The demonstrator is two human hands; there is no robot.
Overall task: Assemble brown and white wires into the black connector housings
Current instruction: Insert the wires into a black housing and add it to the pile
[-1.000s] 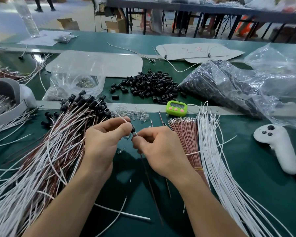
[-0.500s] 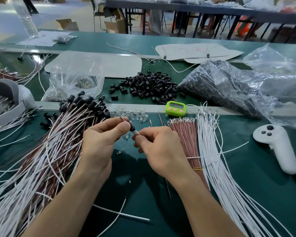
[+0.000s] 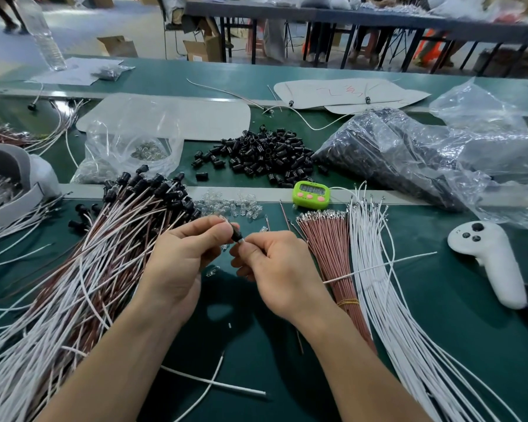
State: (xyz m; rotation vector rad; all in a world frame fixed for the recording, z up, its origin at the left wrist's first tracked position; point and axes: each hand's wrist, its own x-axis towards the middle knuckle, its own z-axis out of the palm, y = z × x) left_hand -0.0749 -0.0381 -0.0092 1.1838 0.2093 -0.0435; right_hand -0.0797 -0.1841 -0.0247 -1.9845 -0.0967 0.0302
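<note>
Both hands meet in the middle, over the green surface [image 3: 439,330]. The left hand [image 3: 180,263] has thumb and forefinger pinched on one small black housing [image 3: 235,233]. The right hand [image 3: 276,269] has its fingers [image 3: 256,242] curled tight, gripping a white wire [image 3: 378,265] right where it meets the housing. That wire trails off to the right across the brown wire bundle [image 3: 326,254] and the white wire bundle [image 3: 393,306]. A big heap of finished wires [image 3: 83,269] sits just left of the left hand. Further back are a pile of loose housings [image 3: 256,153] and a green timer [image 3: 311,194], and a white controller [image 3: 488,263] lies far right.
</note>
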